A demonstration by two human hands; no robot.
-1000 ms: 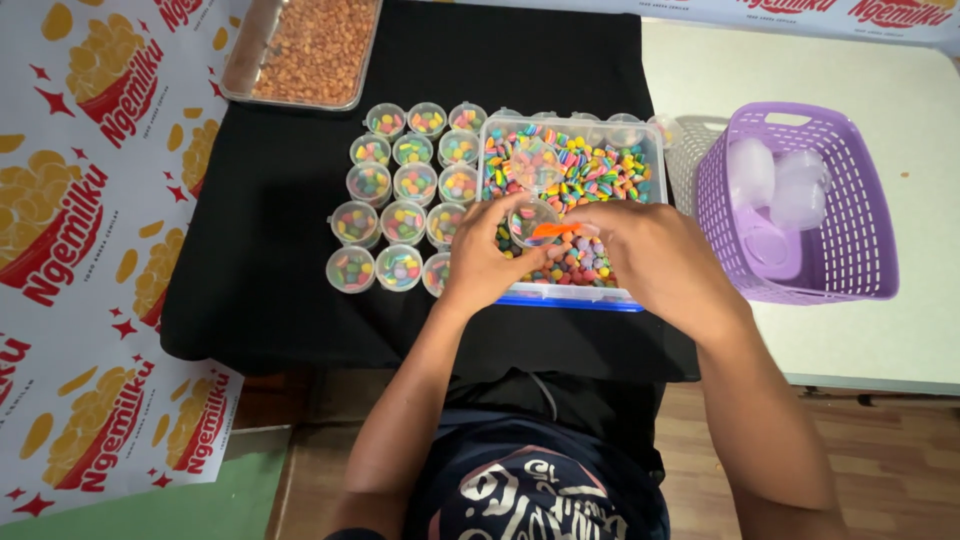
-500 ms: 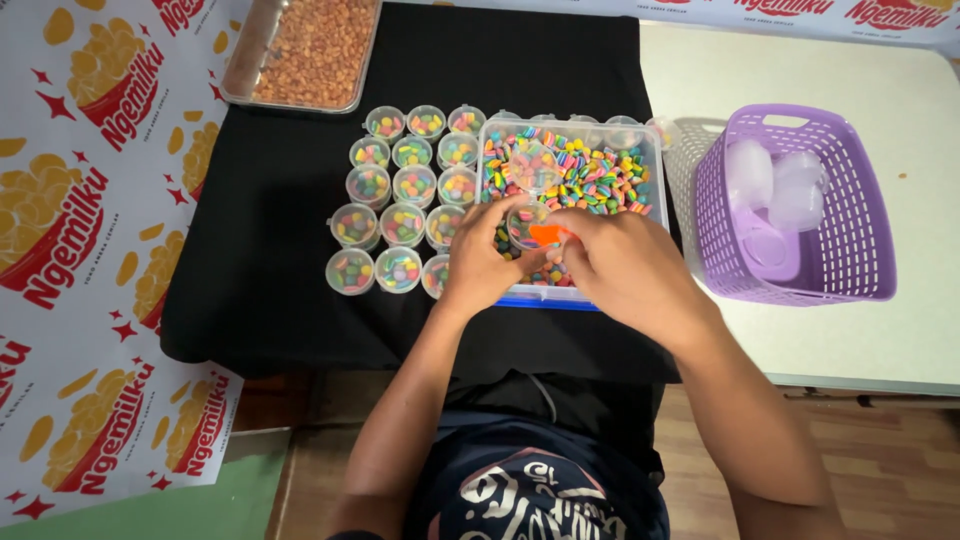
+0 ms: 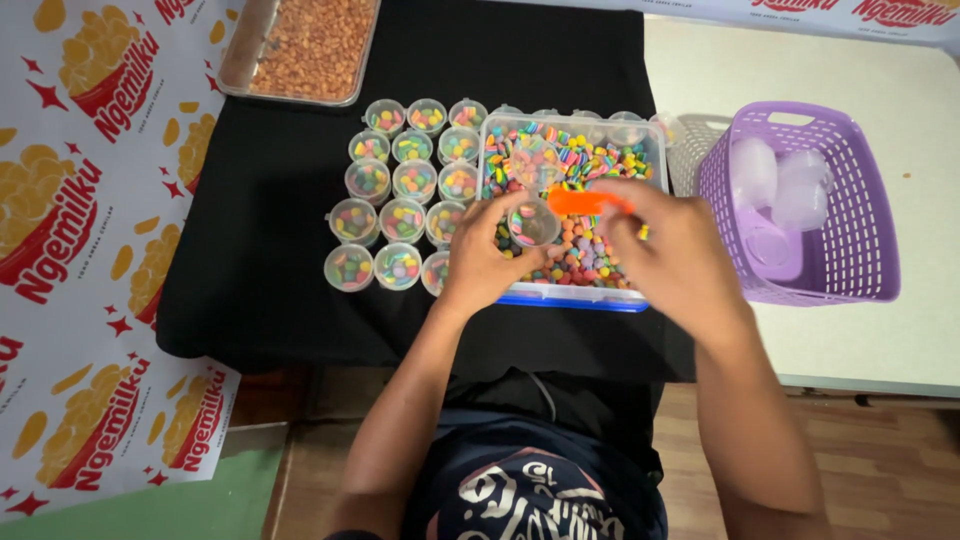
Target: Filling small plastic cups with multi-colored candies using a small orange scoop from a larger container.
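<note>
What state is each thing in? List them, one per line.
left hand: holding a small clear cup over the bin, partly filled.
right hand: gripping an orange scoop, loaded with candy.
clear bin: open, full of colourful candy.
filled cups: upright in rows, lidless.
metal tray: full of brown bits.
purple basket: holds stacked empty cups.

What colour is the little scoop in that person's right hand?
Bright orange. The scoop, held in the right hand, shows clearly in the head view.
</note>
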